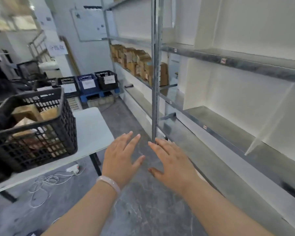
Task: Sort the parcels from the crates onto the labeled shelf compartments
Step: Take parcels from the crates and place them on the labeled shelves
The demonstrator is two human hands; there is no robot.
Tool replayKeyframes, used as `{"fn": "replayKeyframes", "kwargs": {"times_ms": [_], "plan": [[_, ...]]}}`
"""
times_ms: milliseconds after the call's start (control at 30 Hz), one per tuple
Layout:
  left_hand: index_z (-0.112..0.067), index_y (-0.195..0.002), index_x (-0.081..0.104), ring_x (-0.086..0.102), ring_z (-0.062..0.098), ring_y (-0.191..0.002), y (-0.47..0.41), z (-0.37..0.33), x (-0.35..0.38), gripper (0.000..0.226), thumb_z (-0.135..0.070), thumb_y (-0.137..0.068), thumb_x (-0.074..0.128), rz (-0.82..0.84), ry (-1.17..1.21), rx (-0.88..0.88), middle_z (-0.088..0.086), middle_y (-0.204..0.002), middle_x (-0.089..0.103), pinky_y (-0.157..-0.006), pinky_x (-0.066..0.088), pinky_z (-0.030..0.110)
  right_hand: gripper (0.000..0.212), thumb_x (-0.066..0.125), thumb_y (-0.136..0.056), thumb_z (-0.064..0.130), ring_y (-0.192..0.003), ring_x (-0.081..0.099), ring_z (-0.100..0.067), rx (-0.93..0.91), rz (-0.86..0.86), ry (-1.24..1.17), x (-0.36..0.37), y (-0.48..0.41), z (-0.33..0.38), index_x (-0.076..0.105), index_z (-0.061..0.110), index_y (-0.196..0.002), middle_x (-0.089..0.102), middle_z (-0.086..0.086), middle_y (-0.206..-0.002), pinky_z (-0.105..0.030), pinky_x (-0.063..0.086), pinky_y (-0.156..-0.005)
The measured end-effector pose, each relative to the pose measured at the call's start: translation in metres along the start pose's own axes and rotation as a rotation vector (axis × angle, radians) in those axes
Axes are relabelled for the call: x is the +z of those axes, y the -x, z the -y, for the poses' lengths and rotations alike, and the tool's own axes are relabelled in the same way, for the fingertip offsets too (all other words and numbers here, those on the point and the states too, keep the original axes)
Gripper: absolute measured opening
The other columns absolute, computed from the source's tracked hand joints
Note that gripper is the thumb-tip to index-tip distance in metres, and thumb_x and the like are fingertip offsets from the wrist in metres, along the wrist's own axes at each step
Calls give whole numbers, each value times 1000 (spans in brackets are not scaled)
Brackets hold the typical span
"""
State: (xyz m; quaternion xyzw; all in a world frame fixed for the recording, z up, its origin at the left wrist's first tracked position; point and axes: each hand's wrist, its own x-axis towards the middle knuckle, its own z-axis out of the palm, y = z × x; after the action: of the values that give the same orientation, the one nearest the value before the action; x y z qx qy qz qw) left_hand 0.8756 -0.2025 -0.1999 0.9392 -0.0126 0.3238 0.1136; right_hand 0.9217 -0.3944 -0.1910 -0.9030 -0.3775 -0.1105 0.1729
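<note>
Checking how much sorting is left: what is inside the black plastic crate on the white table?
Brown cardboard parcels lie in the black plastic crate, some showing through its lattice wall. Lower layers and their count are hidden.

Cardboard parcels in a crate at left, more on the grey shelving

A black plastic lattice crate [41, 133] stands on the white bench [92, 126] at the left of the frame, holding brown cardboard parcels [26, 112] that lie tilted and jumbled. Farther back, left of centre, a blue plastic crate [88, 82] and a black lattice crate [107, 80] sit side by side, each with a white paper label on its front. The grey metal shelf rack [245, 65] fills the right; a row of upright brown boxes [134, 62] stands on a shelf at upper centre. Small red-and-white labels [223, 61] mark the shelf edges, and a white divider panel [269, 116] separates the compartments.
</note>
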Motion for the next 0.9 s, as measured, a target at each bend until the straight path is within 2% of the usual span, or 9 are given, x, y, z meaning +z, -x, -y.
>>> {"fn": "replayKeyframes", "kwargs": {"times_ms": [100,300,433,600,667,800,900], "plan": [[-14,-134,60,58,35,-122,1,50,-14,68,-36,-74,84,-28,-34,-93,13,-136,59,-97,50,53,75,63,-84,52,-141,31,-19,-80,-22,-56,19,-51,28,36,26,-149,36,-2,-153,-40,23,-117],[-19,-138,56,54,31,-127,-7,144,-29,68,-39,-77,80,-41,-128,-270,8,-141,55,-100,48,51,71,53,-88,56,-143,28,-17,-258,24,-145,74,-154,71,32,27,-149,33,0,-154,-34,18,-118],[-18,-135,60,55,31,-126,-29,200,-31,66,-38,-76,82,-79,-198,-370,8,-139,57,-100,48,51,69,55,-87,53,-142,32,-18,-372,33,-173,105,-231,92,34,27,-148,37,-1,-152,-36,23,-117],[-25,-143,51,43,25,-138,-62,263,-35,66,-45,-84,72,-94,-266,-524,2,-149,47,-109,40,49,73,47,-88,58,-146,15,-12,-510,65,-182,134,-325,110,16,37,-151,21,7,-159,-24,5,-115],[-25,-143,50,42,23,-138,-73,288,-37,65,-45,-85,70,-106,-287,-572,1,-149,47,-108,41,48,72,46,-89,58,-145,13,-10,-557,64,-208,143,-358,119,13,38,-151,20,9,-159,-23,4,-114],[-27,-143,50,43,23,-137,-77,333,-41,64,-46,-85,70,-96,-314,-647,1,-147,48,-106,43,50,70,49,-90,57,-144,16,-9,-598,84,-273,165,-405,142,18,39,-150,23,10,-157,-25,12,-114],[-26,-142,50,43,22,-137,-78,372,-48,63,-46,-85,70,-122,-323,-685,2,-147,49,-108,42,48,70,49,-89,57,-142,15,-6,-620,118,-287,190,-432,160,19,39,-150,22,12,-157,-20,7,-109]]}}
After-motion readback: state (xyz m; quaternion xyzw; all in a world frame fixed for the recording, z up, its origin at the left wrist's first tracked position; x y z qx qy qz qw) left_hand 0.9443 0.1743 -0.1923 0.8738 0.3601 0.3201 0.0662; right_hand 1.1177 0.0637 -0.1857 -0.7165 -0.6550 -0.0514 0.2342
